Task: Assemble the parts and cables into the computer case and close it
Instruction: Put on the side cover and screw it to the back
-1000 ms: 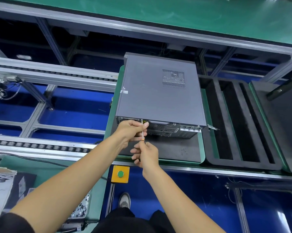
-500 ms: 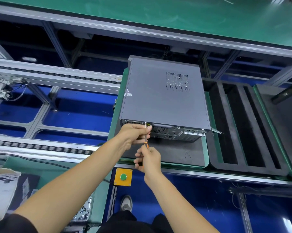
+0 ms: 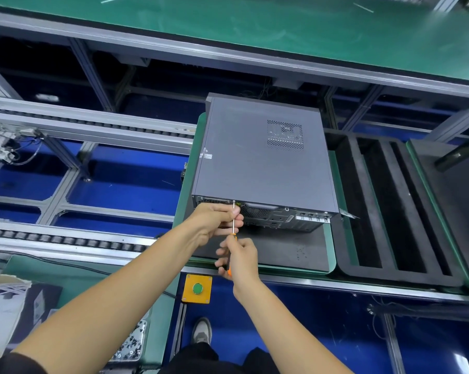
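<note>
two hands work one screw in the head view: your left hand (image 3: 216,221) pinches the screwdriver (image 3: 233,230) shaft, your right hand (image 3: 238,258) curls round its handle. the computer case (image 3: 263,160) lies on the green-edged pallet (image 3: 331,240). keep the shaft square, press, turn slowly.

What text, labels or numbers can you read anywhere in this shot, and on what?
None legible.
Sticker on the left edge of the computer case: too small and glary to read.
Rear ports of the case: any markings are too small to make out.
Green button on its yellow box: no lettering visible.
</note>
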Demonstrator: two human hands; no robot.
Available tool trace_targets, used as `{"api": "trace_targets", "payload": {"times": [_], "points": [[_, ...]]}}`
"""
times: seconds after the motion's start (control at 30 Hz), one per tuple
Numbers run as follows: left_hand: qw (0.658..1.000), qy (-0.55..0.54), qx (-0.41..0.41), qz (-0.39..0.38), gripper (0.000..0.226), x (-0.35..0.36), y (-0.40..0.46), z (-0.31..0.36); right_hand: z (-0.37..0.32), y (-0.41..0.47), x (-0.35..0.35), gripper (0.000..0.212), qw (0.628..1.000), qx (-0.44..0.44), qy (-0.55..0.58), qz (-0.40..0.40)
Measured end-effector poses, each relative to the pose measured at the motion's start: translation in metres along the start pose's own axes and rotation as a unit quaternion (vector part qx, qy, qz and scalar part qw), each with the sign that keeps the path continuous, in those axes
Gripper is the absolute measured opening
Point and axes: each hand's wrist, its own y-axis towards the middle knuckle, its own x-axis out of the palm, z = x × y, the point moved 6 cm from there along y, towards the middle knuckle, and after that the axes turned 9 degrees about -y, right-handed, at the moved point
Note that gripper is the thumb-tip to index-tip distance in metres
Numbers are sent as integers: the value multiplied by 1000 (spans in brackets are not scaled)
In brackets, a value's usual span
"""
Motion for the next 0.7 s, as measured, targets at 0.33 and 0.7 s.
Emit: {"api": "trace_targets", "payload": {"times": [0.33,0.7], "points": [[999,10,16,46,17,0,0,2,2,1,1,6,998,3,60,-34],[996,36,43,65,29,-3,-1,3,8,2,7,19,987,73,105,-96]]}}
